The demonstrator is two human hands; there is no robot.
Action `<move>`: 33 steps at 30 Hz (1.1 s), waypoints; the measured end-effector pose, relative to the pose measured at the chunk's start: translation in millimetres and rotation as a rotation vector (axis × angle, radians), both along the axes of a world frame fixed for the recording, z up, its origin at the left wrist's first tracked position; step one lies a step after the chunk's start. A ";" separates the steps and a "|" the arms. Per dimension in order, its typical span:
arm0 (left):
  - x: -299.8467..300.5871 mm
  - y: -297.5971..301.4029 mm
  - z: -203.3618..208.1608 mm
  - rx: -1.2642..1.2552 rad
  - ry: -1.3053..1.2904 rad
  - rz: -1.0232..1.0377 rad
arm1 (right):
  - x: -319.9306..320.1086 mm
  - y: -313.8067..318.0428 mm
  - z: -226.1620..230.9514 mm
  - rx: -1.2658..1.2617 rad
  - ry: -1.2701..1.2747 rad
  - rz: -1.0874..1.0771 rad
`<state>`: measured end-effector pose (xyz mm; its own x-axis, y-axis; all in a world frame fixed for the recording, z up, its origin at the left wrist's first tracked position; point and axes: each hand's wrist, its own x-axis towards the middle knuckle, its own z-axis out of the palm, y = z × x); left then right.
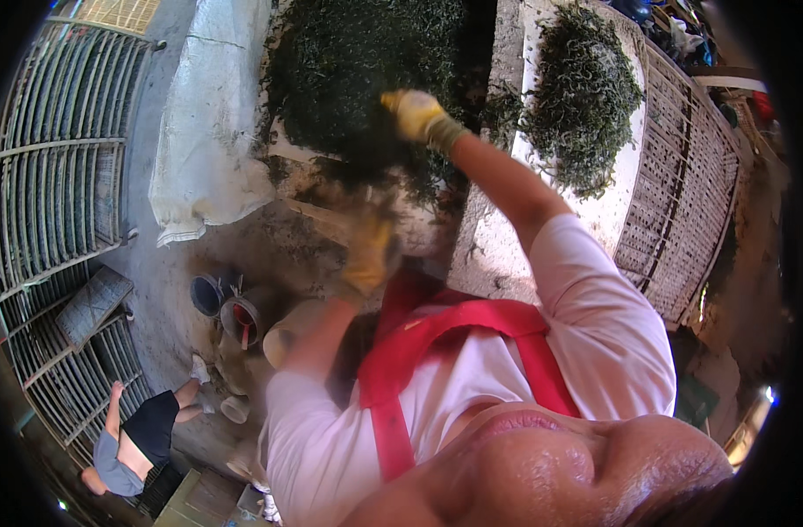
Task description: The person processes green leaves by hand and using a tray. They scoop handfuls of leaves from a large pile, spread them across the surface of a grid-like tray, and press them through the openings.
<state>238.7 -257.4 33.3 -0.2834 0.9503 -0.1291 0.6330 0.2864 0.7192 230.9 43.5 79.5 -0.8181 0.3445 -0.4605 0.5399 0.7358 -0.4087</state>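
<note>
My right hand, in a yellow and white work glove, is above a broad heap of dark green leafy strands. Its fingers look curled together, and whatever they may hold is hidden. Nearer my body, my left hand wears a similar yellow glove and is smeared by motion. A dark blur of leafy bits shows just beyond its fingers, which cannot be made out. To the right, a smaller pile of the same strands lies on a pale slab.
A white sack-like sheet lies left of the heap. Slatted bamboo racks line the far left, and a woven panel stands at the right. Buckets sit on the floor. Another person is at the lower left.
</note>
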 end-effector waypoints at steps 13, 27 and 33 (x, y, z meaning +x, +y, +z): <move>-66.8 66.3 141.9 0.375 0.556 -0.292 | 57.8 127.7 65.4 0.103 1.019 -0.045; -127.6 142.5 103.5 0.077 -0.136 -0.333 | 30.7 61.3 423.6 0.315 1.348 0.222; -173.0 206.9 249.5 0.604 -1.859 -0.416 | -50.4 128.0 375.9 -0.460 1.340 0.297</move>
